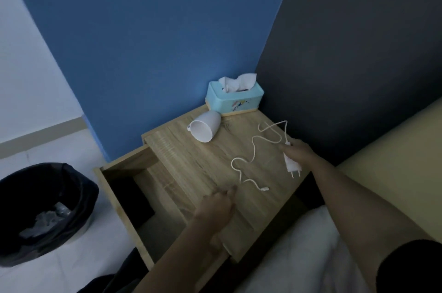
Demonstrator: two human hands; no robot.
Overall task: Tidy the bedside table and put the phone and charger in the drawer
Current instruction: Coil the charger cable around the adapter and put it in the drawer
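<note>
White charger pinched in your right hand; trailing cable may snag the tipped cup. Left hand loosely curled, empty.

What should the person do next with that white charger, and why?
Probably lift the charger with the right hand, already closed on its plug end, and carry it to the open drawer. Its cable is strewn loose across the table top, so gathering it on the way seems wise.
</note>
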